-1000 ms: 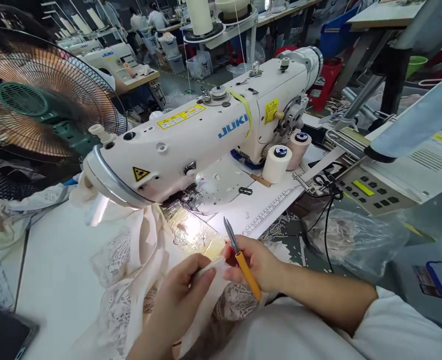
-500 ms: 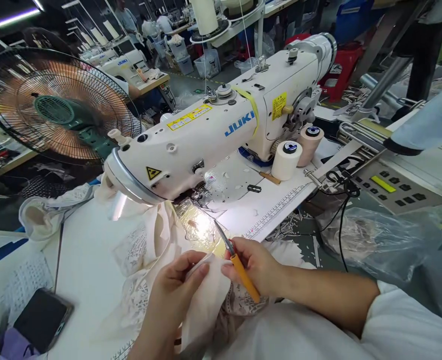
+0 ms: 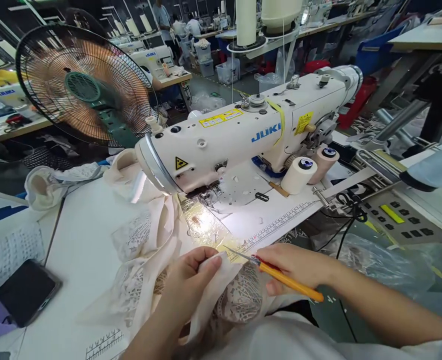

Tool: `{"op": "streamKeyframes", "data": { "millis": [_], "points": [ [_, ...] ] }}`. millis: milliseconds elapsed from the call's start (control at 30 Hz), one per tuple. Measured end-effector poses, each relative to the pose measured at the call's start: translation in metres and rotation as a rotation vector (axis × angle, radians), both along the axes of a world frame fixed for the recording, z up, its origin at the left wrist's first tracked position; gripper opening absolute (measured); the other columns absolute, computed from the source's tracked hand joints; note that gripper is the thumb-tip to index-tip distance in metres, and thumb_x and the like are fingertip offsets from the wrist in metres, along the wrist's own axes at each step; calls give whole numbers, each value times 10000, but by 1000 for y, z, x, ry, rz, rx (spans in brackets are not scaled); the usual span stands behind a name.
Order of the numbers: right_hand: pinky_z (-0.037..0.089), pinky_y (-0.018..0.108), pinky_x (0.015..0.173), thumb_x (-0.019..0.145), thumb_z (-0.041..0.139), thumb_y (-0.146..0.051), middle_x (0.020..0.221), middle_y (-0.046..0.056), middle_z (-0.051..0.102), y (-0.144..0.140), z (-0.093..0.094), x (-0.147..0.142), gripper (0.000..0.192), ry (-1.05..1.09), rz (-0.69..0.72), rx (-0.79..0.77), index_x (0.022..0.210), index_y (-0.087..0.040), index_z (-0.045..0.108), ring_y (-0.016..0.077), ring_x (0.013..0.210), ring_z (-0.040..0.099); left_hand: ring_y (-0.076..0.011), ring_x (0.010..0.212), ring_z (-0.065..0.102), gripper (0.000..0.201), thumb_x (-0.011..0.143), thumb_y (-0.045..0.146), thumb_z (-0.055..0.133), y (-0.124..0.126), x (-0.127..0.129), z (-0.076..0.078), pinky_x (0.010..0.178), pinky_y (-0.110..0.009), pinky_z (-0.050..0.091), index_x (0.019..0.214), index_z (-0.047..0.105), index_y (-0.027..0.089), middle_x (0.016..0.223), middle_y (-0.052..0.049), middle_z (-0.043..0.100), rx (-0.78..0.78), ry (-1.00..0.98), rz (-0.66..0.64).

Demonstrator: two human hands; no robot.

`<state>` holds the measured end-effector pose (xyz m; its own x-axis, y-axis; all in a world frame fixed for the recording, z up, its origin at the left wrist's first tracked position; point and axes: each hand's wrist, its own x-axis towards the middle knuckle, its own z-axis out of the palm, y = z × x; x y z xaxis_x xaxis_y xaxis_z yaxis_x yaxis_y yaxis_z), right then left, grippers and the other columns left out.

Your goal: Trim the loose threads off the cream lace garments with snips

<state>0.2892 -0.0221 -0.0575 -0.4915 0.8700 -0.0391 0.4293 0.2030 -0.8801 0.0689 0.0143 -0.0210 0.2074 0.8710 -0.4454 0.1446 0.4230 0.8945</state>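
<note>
My left hand [image 3: 194, 280] pinches the edge of a white fabric band [image 3: 209, 290] between thumb and fingers. My right hand [image 3: 296, 267] is closed around orange-handled thread snips [image 3: 288, 284]. Their metal tips point left, close to the pinched edge; I cannot tell whether they touch it. Below my hands hangs a cream lace piece [image 3: 241, 295] of the garment, partly hidden. More cream lace fabric [image 3: 140, 280] lies on the table to the left of my left hand.
A JUKI sewing machine [image 3: 228, 140] stands ahead, its lamp lighting the table. Thread cones [image 3: 299, 175], a wooden-handled tool [image 3: 279, 188] and a razor blade [image 3: 262, 196] lie right of its needle area. A fan [image 3: 82, 87] stands behind, a phone [image 3: 28, 292] at left.
My right hand has moved right, away from my left hand, and the snips have turned from steep to nearly level. The view has shifted. My left hand keeps its pinch on the band.
</note>
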Motion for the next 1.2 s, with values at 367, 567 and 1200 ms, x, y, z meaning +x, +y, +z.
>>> {"op": "streamKeyframes", "data": {
  "millis": [367,567,1200],
  "points": [
    [227,249,481,750,566,-520,570,-39,384,1,7,-8,409,-263,47,-104,611,-215,333,119,517,316,-81,528,403,201,654,333,676,3,4,1,505,-185,308,602,603,153,536,39,504,28,29,0],
    [335,251,519,737,576,-538,612,-2,529,-1,4,-9,401,-214,21,-243,609,-194,416,141,552,459,-81,524,384,275,643,394,701,8,0,-4,504,-187,300,612,591,144,538,40,483,-19,5,-82],
    [213,245,483,743,545,-558,587,-24,449,-1,-5,-26,415,-358,-102,-112,628,-221,333,123,510,338,-78,521,402,190,611,314,704,6,7,1,499,-177,297,578,612,151,524,35,509,52,16,42]
  ]
}}
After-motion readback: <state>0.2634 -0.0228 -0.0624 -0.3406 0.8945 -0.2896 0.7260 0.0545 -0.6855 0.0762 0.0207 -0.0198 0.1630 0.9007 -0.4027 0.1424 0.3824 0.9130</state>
